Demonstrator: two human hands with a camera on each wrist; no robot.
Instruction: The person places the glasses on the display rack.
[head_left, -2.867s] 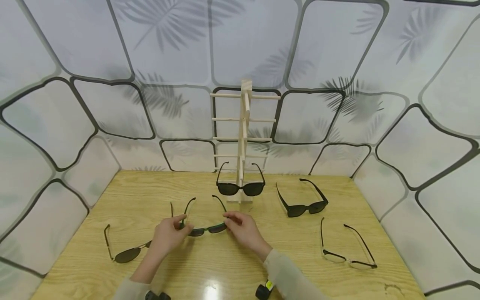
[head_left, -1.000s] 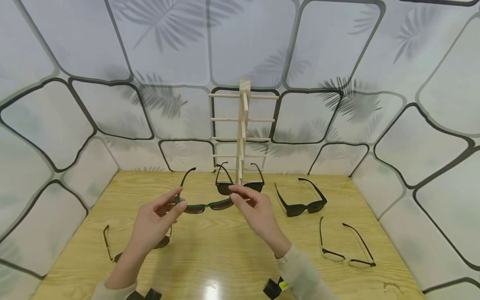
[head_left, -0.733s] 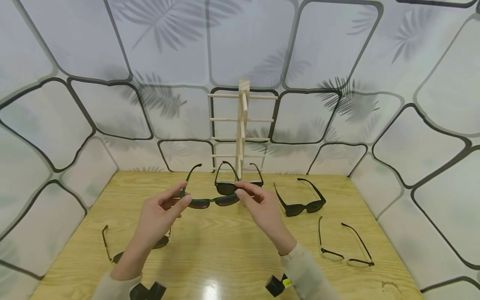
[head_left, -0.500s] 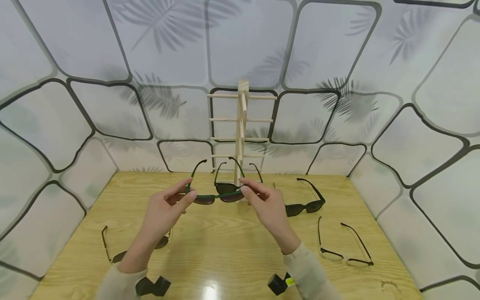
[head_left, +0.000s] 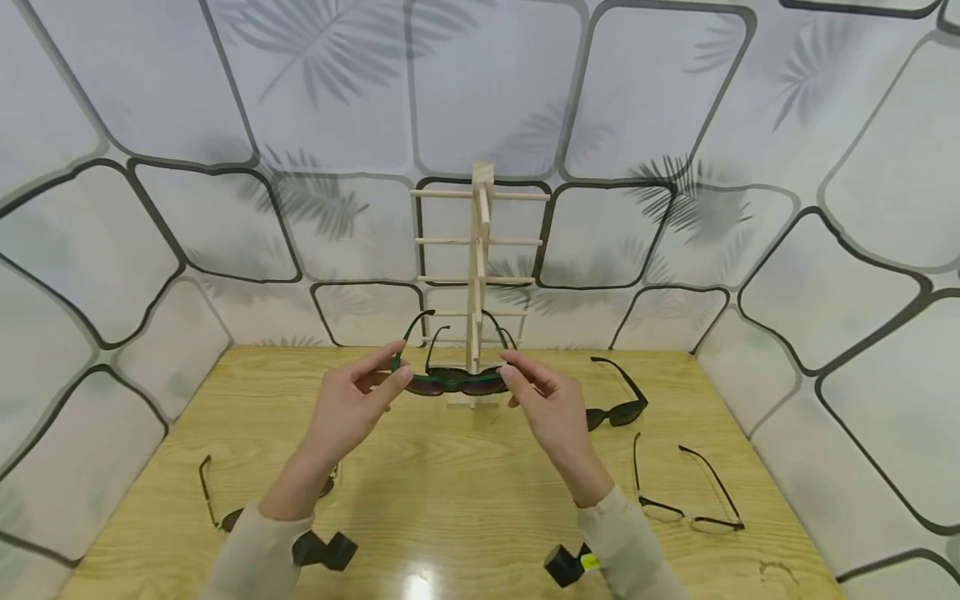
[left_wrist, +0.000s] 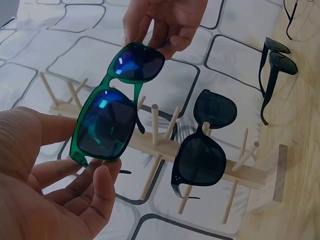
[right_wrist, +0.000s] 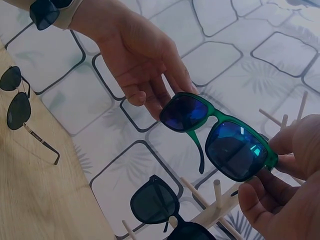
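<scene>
Sunglasses with a green frame and dark bluish lenses [left_wrist: 107, 125] are held in the air, temples spread open and pointing away. My left hand [head_left: 356, 404] pinches one end of the frame between thumb and fingers. At the opposite end, my right hand [head_left: 551, 408] pinches the frame near the hinge. Just beyond stands a wooden display rack [head_left: 481, 250] with several pairs of pegs. Black sunglasses [left_wrist: 202, 160] sit on its lowest level; in the head view the green pair overlaps and mostly hides them.
On the wooden table [head_left: 450, 500], black sunglasses [head_left: 626, 412] lie at the right, partly behind the right hand. Half-rimmed eyeglasses [head_left: 716, 525] lie nearer at right. Thin-framed sunglasses [head_left: 232, 518] at left are partly covered by the left arm. Patterned walls enclose the back and sides.
Both hands have lifted the green sunglasses off the table and carried them forward and right, up to the front of the rack. The other glasses stay in place.
</scene>
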